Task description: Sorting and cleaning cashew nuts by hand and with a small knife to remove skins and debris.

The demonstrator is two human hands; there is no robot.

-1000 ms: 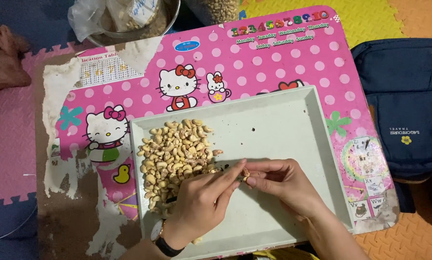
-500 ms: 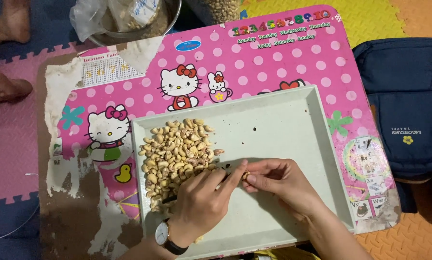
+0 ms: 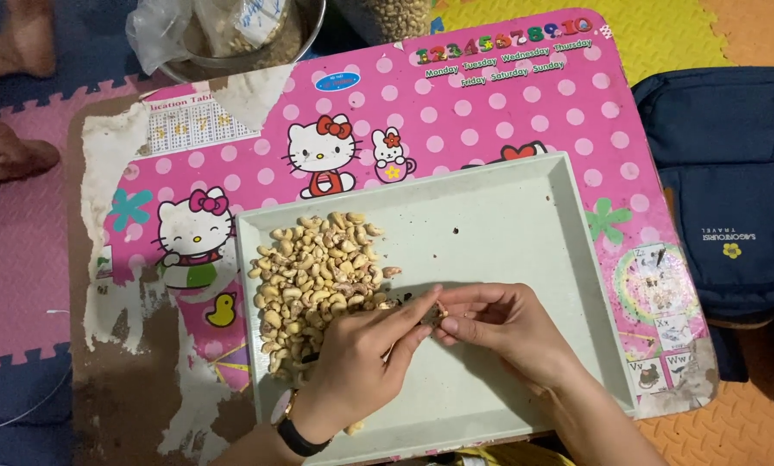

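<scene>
While both hands met fingertip to fingertip over the pale tray (image 3: 525, 216), the left hand (image 3: 361, 362) and right hand (image 3: 499, 324) together pinched one cashew (image 3: 439, 312), just right of one heap of cashews (image 3: 313, 276). Since half a second earlier, the hands had barely shifted; one wristwatch (image 3: 293, 431) had slid lower in view.

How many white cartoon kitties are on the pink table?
2. One kitty sits mid-table above the tray; another kitty is left of the tray. More may hide underneath it.

Pale beige cashews (image 3: 313, 276) on a light grey-green tray (image 3: 508, 216); pink table (image 3: 490, 112) with white polka dots and cartoon cats; navy bag (image 3: 732, 198)
</scene>
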